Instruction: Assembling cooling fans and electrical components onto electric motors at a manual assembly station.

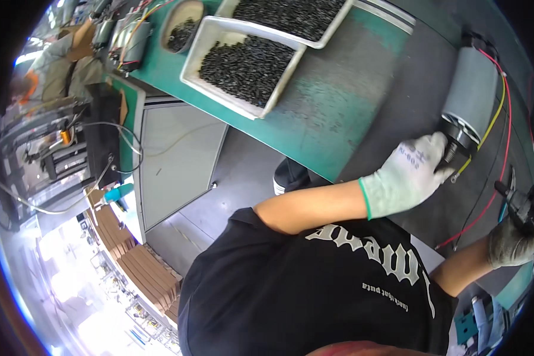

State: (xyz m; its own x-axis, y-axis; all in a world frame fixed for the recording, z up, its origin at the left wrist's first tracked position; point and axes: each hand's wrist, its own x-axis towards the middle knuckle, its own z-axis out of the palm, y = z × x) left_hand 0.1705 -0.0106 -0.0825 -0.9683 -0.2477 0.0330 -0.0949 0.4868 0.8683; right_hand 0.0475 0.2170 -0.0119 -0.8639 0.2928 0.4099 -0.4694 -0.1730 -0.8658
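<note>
A grey cylindrical motor (473,89) lies on the dark bench mat at the right, with red and yellow wires along its side. My left hand (406,175), in a white glove with a green cuff, is closed around the black part with a coiled or ribbed shaft (451,153) at the motor's near end. Farther right, my right hand (513,242) wears a greyish glove and is closed on a black object (521,207). The dark rim of the picture hides part of that object, so its kind is unclear.
Two white trays (187,76) of small black parts and a smaller bin (167,29) stand on the green bench (338,107). Loose red wire (486,207) crosses the mat near my right hand. Cardboard stacks (145,276) stand at left, where another person (56,68) shows.
</note>
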